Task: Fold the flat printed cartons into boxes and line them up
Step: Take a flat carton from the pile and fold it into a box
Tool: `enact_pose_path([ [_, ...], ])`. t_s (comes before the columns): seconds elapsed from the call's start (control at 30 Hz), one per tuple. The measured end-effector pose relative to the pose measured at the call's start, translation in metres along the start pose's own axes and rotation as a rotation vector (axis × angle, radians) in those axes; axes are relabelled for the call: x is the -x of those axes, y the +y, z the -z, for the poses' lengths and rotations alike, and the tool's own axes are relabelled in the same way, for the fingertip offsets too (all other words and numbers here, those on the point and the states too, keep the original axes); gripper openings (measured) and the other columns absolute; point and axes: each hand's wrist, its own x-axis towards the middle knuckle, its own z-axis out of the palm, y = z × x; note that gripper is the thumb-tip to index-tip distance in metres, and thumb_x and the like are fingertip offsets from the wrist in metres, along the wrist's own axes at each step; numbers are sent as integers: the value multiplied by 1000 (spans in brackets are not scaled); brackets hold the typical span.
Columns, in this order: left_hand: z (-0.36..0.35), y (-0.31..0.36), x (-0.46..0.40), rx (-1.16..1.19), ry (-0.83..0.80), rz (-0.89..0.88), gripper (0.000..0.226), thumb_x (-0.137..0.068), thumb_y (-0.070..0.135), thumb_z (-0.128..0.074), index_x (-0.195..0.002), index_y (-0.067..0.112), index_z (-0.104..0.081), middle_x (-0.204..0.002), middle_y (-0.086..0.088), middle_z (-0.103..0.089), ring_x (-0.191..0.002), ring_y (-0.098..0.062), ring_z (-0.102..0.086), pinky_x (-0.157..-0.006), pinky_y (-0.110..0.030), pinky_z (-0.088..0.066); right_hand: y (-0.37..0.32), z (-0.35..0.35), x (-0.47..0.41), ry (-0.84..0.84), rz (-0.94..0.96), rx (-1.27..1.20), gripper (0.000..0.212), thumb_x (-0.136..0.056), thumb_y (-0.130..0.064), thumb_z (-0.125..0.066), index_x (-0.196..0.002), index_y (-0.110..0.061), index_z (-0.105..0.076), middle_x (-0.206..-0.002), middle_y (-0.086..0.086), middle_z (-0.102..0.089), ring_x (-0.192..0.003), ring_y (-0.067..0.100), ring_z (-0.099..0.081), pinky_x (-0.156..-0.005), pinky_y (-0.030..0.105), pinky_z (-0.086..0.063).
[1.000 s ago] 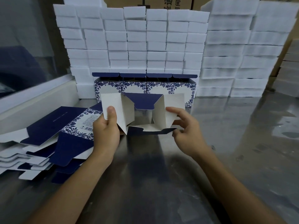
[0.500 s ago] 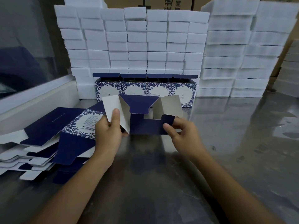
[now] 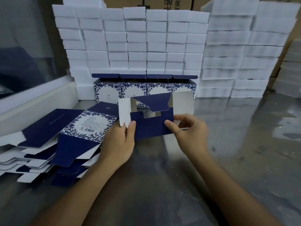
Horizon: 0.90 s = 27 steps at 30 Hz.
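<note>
I hold a half-folded carton [image 3: 151,126] over the middle of the table, its open end towards me, dark blue outside and white inside. My left hand [image 3: 118,144] grips its left side with the thumb on the near blue flap. My right hand [image 3: 189,132] pinches the right edge, thumb pressing that same flap. A second blue flap slants down from the top, and white side flaps stick out left and right. A pile of flat printed cartons [image 3: 53,137] lies at the left. Several folded boxes [image 3: 145,88] with blue floral print stand in a row at the back.
White foam blocks [image 3: 133,43] are stacked in a wall behind the row, with more stacks [image 3: 244,51] at the right. A white ledge [image 3: 37,103] runs along the left. The shiny metal table [image 3: 228,144] stretches to the right and towards me.
The near blue flap has been folded up from lying flat to standing across the carton's open end. Both thumbs have moved onto it, and the carton has tilted slightly.
</note>
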Motion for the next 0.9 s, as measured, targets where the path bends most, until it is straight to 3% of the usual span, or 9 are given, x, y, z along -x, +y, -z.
enact_pose_path([
  [0.1, -2, 2, 0, 1, 19, -4, 41, -101, 28, -45, -66, 7, -49, -53, 0, -47, -50, -16, -49, -48, -27, -31, -1, -2, 2, 53, 27, 26, 18, -80, -28, -83, -82, -31, -66, -86, -15, -69, -78, 2, -65, -65, 12, -52],
  [0.17, -2, 3, 0, 33, 54, 26, 42, -100, 21, -51, -60, 10, -46, -48, 3, -46, -48, -16, -50, -46, -20, -30, 0, -4, 1, 77, 49, 35, 25, -79, -21, -85, -72, -29, -62, -81, -7, -69, -74, 5, -65, -65, 15, -52],
  [0.23, -3, 3, 0, 104, 79, 101, 44, -96, 16, -55, -54, 18, -42, -43, 6, -50, -47, -7, -53, -44, -12, -32, -1, -4, 2, 74, 67, 40, 25, -80, -18, -84, -69, -25, -63, -80, -2, -68, -75, 8, -65, -69, 20, -54],
  [0.3, -6, 5, 1, 239, 66, 227, 38, -94, 15, -58, -57, 20, -52, -50, 12, -60, -51, 0, -60, -49, -6, -39, -1, -6, 4, 84, 66, 56, 23, -81, -24, -82, -68, -25, -63, -83, -3, -66, -76, 7, -62, -70, 16, -49],
  [0.37, -9, 9, 1, 456, 46, 376, 26, -94, 13, -59, -68, 16, -62, -59, 7, -67, -61, -7, -69, -57, -22, -55, 0, -9, 5, 90, -4, 73, 25, -82, -35, -80, -66, -27, -62, -85, -4, -62, -71, 8, -58, -66, 15, -43],
  [0.53, -11, 25, 7, 730, -52, 599, 8, -95, 15, -59, -90, 17, -65, -73, 5, -73, -69, -16, -74, -49, -21, -54, 1, -14, 7, -165, -110, -27, 42, -91, -39, -70, -59, -13, -60, -51, -10, -49, -51, 6, -42, -57, 30, -38],
  [0.63, -9, 29, 7, 791, -114, 663, 9, -97, 15, -55, -97, 11, -64, -78, -5, -75, -70, -19, -74, -48, -20, -53, -2, -20, 17, -342, -12, 23, 49, -95, -41, -64, -64, -3, -61, -56, 9, -55, -52, 15, -46, -58, 40, -43],
  [0.77, -8, 33, 6, 823, -160, 667, 15, -98, 11, -50, -99, 3, -63, -75, -6, -75, -70, -23, -74, -51, -23, -55, -4, -23, 22, -427, 12, 119, 48, -99, -38, -59, -69, -1, -68, -66, 19, -64, -62, 31, -58, -64, 44, -50],
  [0.9, -10, 32, 7, 803, -176, 624, 16, -97, 9, -48, -94, 7, -64, -76, -6, -75, -72, -23, -75, -52, -28, -57, -7, -20, 20, -435, -17, 125, 49, -100, -33, -56, -70, 5, -66, -68, 24, -63, -55, 22, -50, -65, 47, -50],
])
